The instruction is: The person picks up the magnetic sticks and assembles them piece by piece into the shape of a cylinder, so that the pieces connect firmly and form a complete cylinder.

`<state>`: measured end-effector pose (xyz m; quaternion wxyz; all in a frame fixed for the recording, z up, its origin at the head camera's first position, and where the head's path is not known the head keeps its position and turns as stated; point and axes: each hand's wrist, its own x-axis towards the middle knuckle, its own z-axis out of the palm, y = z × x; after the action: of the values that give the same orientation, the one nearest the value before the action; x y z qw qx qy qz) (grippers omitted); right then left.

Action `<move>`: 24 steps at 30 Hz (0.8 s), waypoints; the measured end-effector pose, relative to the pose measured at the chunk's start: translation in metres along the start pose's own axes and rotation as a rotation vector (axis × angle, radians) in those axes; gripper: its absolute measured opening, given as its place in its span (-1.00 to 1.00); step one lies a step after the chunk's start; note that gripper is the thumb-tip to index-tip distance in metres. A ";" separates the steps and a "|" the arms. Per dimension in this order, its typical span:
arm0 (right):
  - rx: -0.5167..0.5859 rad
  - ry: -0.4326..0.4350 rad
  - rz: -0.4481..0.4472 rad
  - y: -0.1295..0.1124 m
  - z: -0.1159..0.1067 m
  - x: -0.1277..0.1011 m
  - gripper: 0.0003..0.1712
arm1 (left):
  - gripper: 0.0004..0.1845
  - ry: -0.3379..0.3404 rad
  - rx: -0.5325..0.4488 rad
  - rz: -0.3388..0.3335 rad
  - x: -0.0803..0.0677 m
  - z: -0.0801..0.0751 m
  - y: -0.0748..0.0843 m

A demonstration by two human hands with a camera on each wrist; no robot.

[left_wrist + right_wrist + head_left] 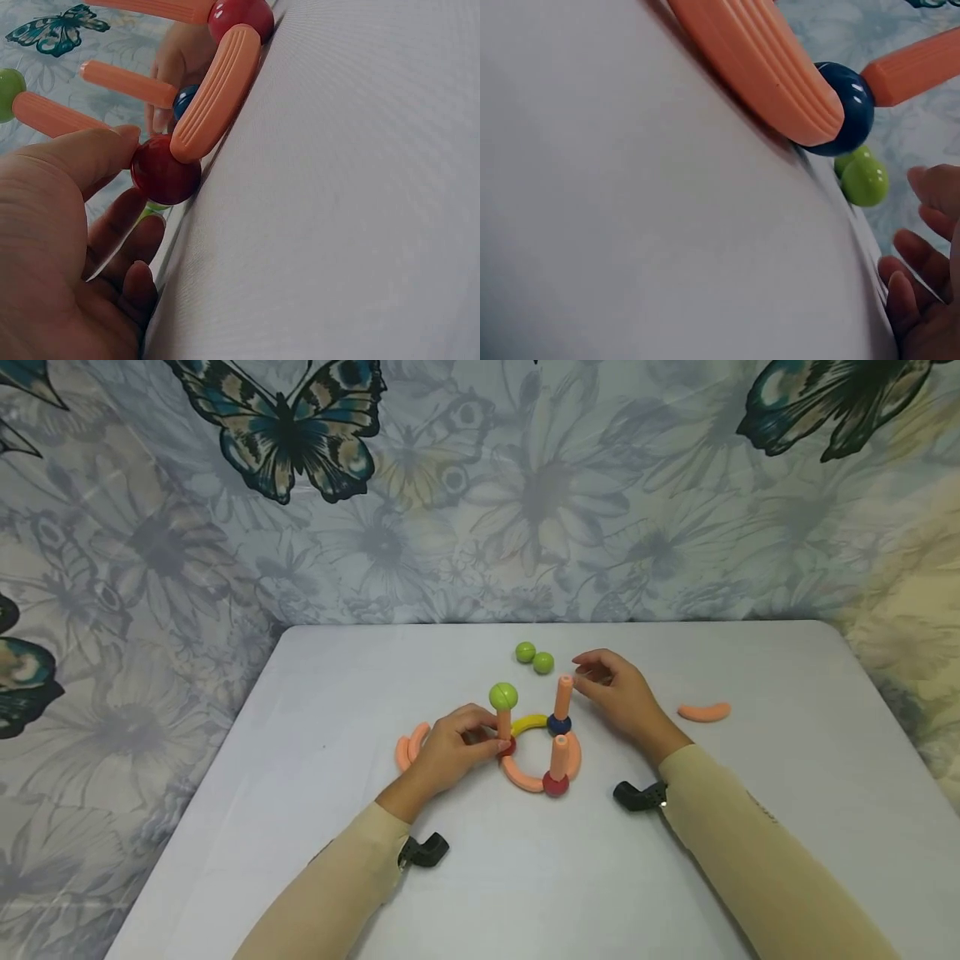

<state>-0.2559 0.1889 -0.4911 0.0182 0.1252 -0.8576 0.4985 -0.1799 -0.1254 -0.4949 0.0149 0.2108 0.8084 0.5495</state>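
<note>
A ring of curved orange pieces (522,775) and one yellow curved piece (530,722) lies joined by balls on the table. My left hand (457,743) pinches the left red ball (166,169), thumb beside the foot of its upright orange rod (56,112). A green ball (503,696) tops that rod. My right hand (618,693) is just right of another upright rod (564,697) on the blue ball (558,724); its fingers are loosely bent with nothing between them. The front red ball (556,783) carries a bare-topped rod (559,756).
Two loose green balls (534,657) lie behind the ring. A curved orange piece (703,712) lies to the right on the white table (525,877). Other curved orange pieces (405,752) lie left of my left hand. A patterned cloth (525,510) hangs behind the table.
</note>
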 end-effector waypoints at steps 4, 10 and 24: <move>-0.010 -0.038 -0.019 -0.002 0.008 0.018 -0.52 | -0.79 0.004 0.000 0.014 0.002 0.000 0.000; -0.012 -0.088 -0.029 -0.004 0.020 0.035 -0.42 | -0.79 0.015 -0.005 0.004 0.001 0.000 -0.001; -0.051 -0.125 -0.091 -0.008 0.031 0.051 -0.57 | -0.83 -0.009 -0.034 -0.054 0.001 -0.003 0.000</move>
<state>-0.3004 0.1487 -0.4914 -0.0097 0.1946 -0.8628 0.4665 -0.1819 -0.1273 -0.4935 0.0372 0.1911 0.8042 0.5616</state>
